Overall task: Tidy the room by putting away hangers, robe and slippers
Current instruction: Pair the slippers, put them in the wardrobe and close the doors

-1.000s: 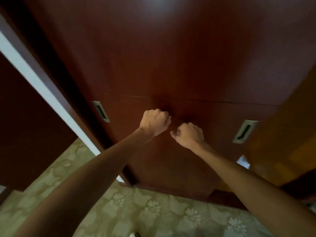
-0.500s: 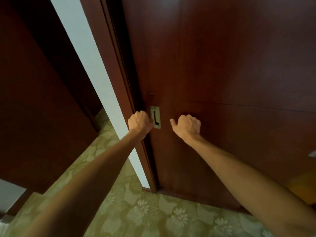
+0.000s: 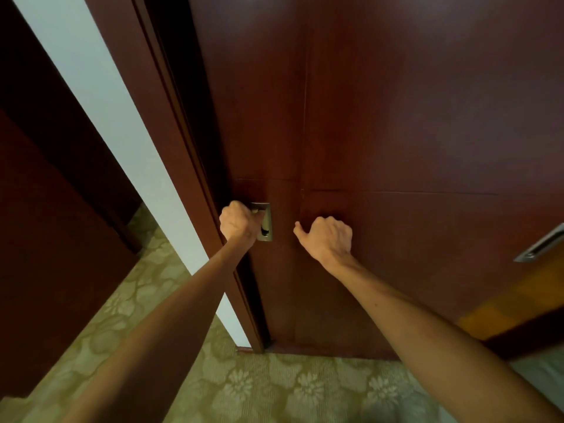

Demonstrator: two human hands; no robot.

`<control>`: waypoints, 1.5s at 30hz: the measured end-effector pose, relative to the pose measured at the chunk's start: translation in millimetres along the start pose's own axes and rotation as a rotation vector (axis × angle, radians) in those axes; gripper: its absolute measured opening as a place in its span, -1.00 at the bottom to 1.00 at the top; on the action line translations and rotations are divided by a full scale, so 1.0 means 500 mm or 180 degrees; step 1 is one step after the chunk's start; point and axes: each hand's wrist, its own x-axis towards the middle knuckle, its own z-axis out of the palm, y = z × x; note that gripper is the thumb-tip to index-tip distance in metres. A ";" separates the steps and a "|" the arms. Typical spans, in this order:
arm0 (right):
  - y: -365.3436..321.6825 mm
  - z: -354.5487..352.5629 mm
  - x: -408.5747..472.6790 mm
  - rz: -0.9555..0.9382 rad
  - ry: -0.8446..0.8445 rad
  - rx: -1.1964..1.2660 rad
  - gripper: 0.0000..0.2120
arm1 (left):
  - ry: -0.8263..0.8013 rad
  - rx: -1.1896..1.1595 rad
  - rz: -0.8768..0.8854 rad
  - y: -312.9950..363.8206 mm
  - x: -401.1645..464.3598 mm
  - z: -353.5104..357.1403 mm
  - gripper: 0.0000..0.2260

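Beside hands (image 3: 241,224): wardrobe door (image 3: 412,123), recessed handle (image 3: 265,222).

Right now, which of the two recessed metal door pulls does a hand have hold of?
The left hand hooks the near recessed metal pull; the far-right pull is untouched.

A bedroom: dark wooden wardrobe doors (image 3: 396,117), floral carpet (image 3: 274,392)

The floor (image 3: 232,389) wears a pale green carpet patterned with lighter flowers. The dark red wooden doors (image 3: 396,117) and their frame (image 3: 171,148) stand on it, meeting it along the far edge.
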 end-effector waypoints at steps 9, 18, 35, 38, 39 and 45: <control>0.076 -0.016 0.001 0.0002 0.0013 -0.0037 -0.38 | 0.0052 0.0299 0.0519 0.047 -0.057 0.041 -0.71; 0.210 -0.048 -0.003 0.0091 -0.0070 -0.0047 -0.37 | 0.0004 0.0573 0.0707 0.137 -0.121 0.109 -0.68; 0.486 -0.099 -0.002 0.0080 -0.0069 -0.0100 -0.36 | -0.0042 0.0923 0.0898 0.316 -0.262 0.265 -0.65; 0.527 -0.104 -0.002 0.0071 -0.0062 -0.0120 -0.35 | -0.0004 0.0933 0.1018 0.338 -0.287 0.291 -0.65; 0.539 -0.106 -0.003 0.0073 -0.0072 -0.0119 -0.35 | 0.0013 0.0960 0.1053 0.346 -0.295 0.299 -0.64; 0.600 -0.119 -0.005 0.0084 -0.0078 -0.0121 -0.35 | 0.0076 0.1102 0.1198 0.387 -0.333 0.346 -0.58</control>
